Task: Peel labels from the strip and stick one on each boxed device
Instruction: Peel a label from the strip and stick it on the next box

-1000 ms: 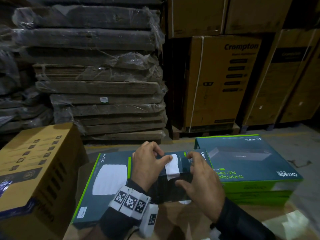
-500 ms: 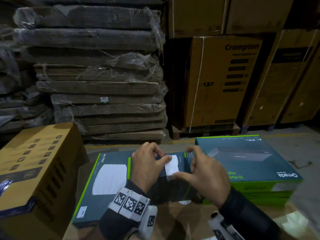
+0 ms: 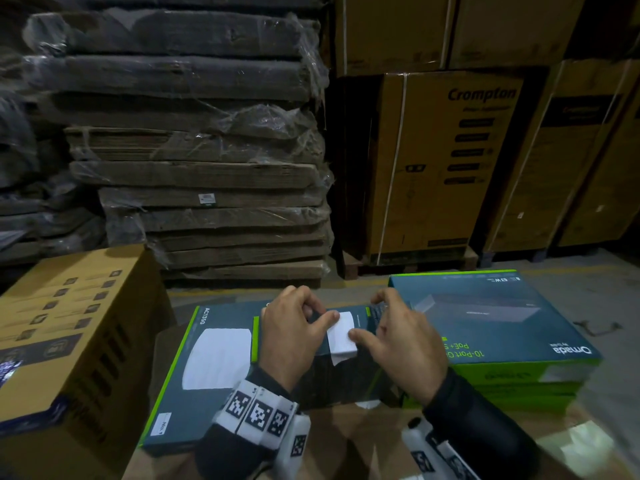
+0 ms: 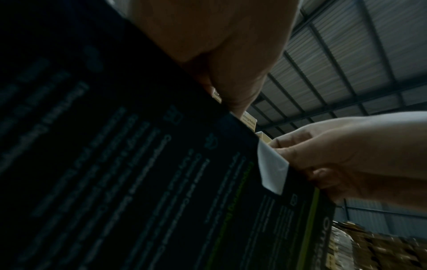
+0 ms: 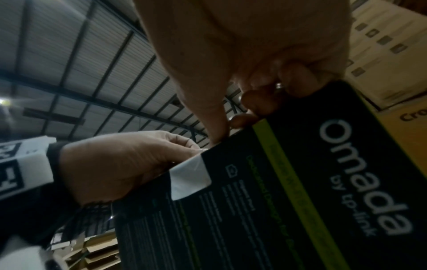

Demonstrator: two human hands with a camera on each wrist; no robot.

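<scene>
Pressure along the fold is what this step seems to call for: the small white rectangular paper label (image 3: 342, 336) is wrapped over the top edge of the dark teal cardboard device box (image 3: 346, 379) that stands on edge between the hands, so a good job would mean rubbing from the crease outward down each face, with the box braced so it cannot tip, and checking that the lower corners lie flat. In the right wrist view the label's (image 5: 190, 178) lower corner looks smooth against the printed face, though the dim light leaves this unsure

The left hand (image 3: 292, 336) sits at the left of the label, fingers curled over the top edge of the box and its thumb stretched right so the tip rests on the label's upper left corner. The right hand (image 3: 403, 344) sits at the right, thumb tip pressing the label's right side, other fingers bent over the top edge and gripping the box. The label therefore lies between the two thumbs, touching both, half on the near face and half folded to the far side

A flat teal box with a white square picture (image 3: 207, 362) lies just left of the held box, and a stack of teal and green switch boxes (image 3: 498, 327) lies at the right. No label strip can be made out
</scene>
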